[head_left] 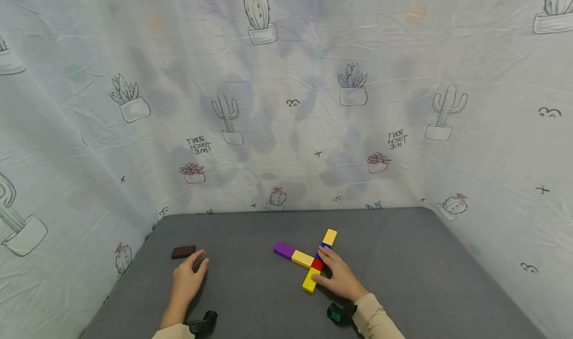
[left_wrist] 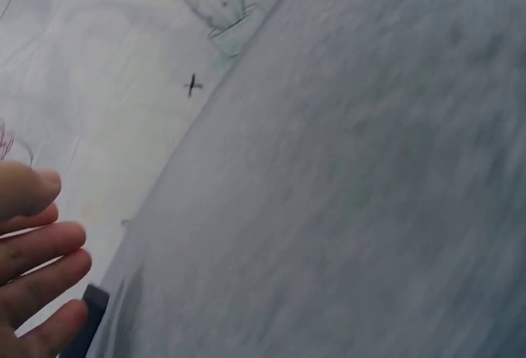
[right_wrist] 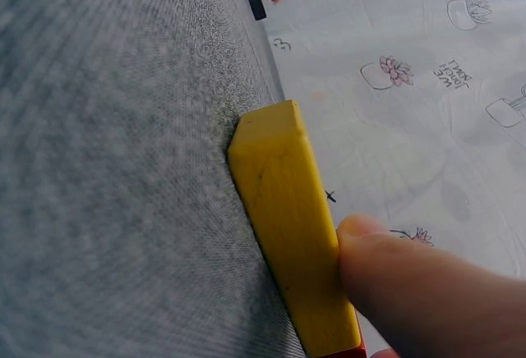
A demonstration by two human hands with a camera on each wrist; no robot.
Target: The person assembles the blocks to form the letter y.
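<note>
Domino-like blocks lie joined in a T shape on the table. One row has a purple block and a pale yellow block; it meets a slanted row with another pale yellow block, a blue block, a red block and a bright yellow block. My right hand rests along the slanted row's right side, its thumb touching the bright yellow block and its fingers at the blue one. Beside a dark brown block, my left hand has its fingers loosely bent, nothing between them.
The dark grey table ends at a pale curtain printed with cacti, which stands behind it and along both sides. Black straps sit on both wrists.
</note>
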